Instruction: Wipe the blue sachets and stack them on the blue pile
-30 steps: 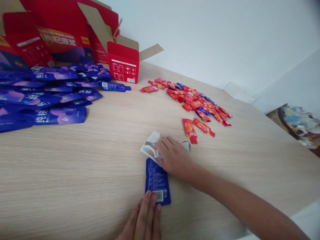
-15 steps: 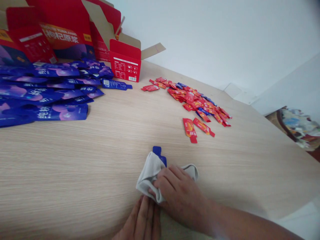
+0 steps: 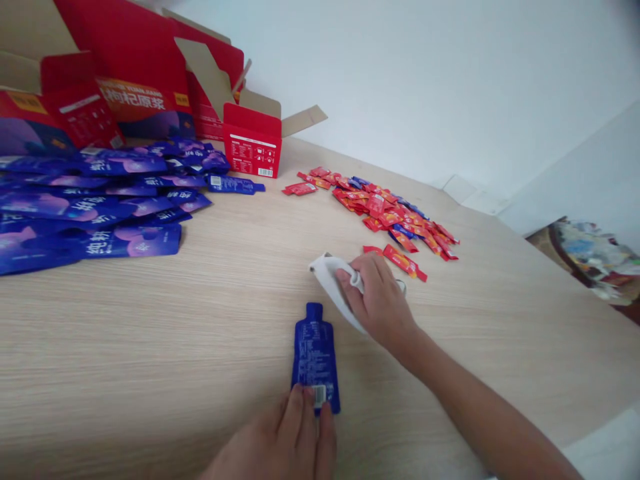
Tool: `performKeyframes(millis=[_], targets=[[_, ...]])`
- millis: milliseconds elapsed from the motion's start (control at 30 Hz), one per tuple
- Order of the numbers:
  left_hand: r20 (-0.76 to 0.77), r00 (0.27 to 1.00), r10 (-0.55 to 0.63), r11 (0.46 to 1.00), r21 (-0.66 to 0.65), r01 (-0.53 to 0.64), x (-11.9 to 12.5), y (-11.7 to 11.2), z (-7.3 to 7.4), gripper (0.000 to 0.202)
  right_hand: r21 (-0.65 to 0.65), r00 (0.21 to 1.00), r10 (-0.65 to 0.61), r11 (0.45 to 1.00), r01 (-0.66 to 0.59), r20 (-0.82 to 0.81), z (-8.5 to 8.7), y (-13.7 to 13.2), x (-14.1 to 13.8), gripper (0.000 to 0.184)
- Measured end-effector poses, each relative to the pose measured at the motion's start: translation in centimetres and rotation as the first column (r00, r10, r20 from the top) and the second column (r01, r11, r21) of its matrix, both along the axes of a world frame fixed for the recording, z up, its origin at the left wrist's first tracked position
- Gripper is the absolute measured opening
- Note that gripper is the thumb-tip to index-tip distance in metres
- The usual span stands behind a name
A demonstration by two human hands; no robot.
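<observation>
A blue spouted pouch (image 3: 315,353) lies flat on the table, its printed back and barcode facing up and its neck pointing away from me. The fingers of my left hand (image 3: 295,433) rest stretched out across its lower end. Up and to the right, my right hand (image 3: 383,303) grips a folded whitish cloth (image 3: 334,283), clear of the pouch. Just beyond that hand are two red sachets, one of them (image 3: 406,262) mostly visible and the other (image 3: 373,251) partly hidden behind my fingers.
Several larger blue pouches (image 3: 135,241) are stacked at the left, with a single pouch (image 3: 235,185) beside them. Behind stand open red cartons (image 3: 253,143) against the white wall (image 3: 400,87). A heap of red and blue sachets (image 3: 385,207) spreads along the table's (image 3: 210,327) back edge.
My right hand has moved the cloth up and away, uncovering the blue pouch. My left fingers now rest on the pouch's lower end. The view has tilted slightly up.
</observation>
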State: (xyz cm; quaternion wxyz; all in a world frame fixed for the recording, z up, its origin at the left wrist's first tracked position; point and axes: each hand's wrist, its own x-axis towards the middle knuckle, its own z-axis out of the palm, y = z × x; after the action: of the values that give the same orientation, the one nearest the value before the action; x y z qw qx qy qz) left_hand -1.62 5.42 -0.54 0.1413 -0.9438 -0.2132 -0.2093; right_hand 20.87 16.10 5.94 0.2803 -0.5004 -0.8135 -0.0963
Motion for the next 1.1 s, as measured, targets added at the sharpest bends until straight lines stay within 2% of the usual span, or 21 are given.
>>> performKeyframes(millis=[67,133,200,300,400,533,633,767,833,933,1000,1067,1100], targets=[[-0.018,1.000,0.000,0.992,-0.130,-0.002,0.5,2.5,2.4,0.036,0.024,0.996,-0.039,0.999,0.041,-0.084,0.7,-1.3,0.7,0.012],[-0.044,0.998,0.038,0.976,-0.214,-0.046,1.0,5.3,4.0,0.028,0.009,0.990,-0.062,0.998,0.064,-0.130,0.8,-2.5,1.3,0.011],[-0.041,0.989,0.143,0.936,-0.319,-0.148,1.2,7.8,4.6,0.033,-0.029,0.983,-0.077,0.997,0.073,-0.169,0.3,-3.2,1.8,0.010],[-0.034,0.969,0.245,0.854,-0.464,-0.233,1.2,10.1,4.1,0.055,-0.092,0.967,-0.108,0.992,0.089,-0.231,-0.6,-3.5,2.4,0.012],[-0.054,0.964,0.262,0.824,-0.507,-0.253,1.4,10.7,3.3,0.068,-0.133,0.949,-0.164,0.982,0.132,-0.269,-0.9,-3.5,3.0,0.016],[-0.120,0.959,0.256,0.784,-0.555,-0.279,2.1,10.9,3.0,0.068,-0.169,0.935,-0.212,0.971,0.169,-0.284,-0.7,-3.5,3.8,0.021],[-0.088,0.971,0.222,0.733,-0.642,-0.226,2.1,11.4,2.7,0.067,-0.194,0.932,-0.214,0.968,0.162,-0.291,-0.7,-3.5,4.1,0.022],[-0.012,0.977,0.213,0.559,-0.819,-0.132,1.3,12.2,2.6,0.075,-0.227,0.932,-0.206,0.964,0.141,-0.297,-0.9,-3.4,4.2,0.023],[-0.004,0.975,0.222,0.493,-0.862,-0.116,1.0,12.6,2.9,0.073,-0.246,0.932,-0.208,0.960,0.136,-0.298,-1.0,-3.4,4.1,0.024],[-0.001,0.977,0.215,0.428,-0.899,-0.095,0.9,13.2,3.7,0.061,-0.251,0.929,-0.209,0.959,0.134,-0.305,-1.0,-3.3,4.2,0.025],[0.009,0.982,0.188,0.370,-0.927,-0.062,0.9,13.6,4.5,0.040,-0.234,0.928,-0.205,0.963,0.134,-0.311,-1.1,-3.1,4.4,0.025],[0.030,0.987,0.161,0.328,-0.944,-0.024,0.8,13.7,5.7,0.023,-0.215,0.927,-0.204,0.967,0.139,-0.314,-1.1,-3.0,4.7,0.025],[0.055,0.986,0.157,0.323,-0.946,0.001,0.7,13.5,6.5,0.021,-0.206,0.927,-0.203,0.968,0.142,-0.315,-1.0,-3.0,4.8,0.025]])
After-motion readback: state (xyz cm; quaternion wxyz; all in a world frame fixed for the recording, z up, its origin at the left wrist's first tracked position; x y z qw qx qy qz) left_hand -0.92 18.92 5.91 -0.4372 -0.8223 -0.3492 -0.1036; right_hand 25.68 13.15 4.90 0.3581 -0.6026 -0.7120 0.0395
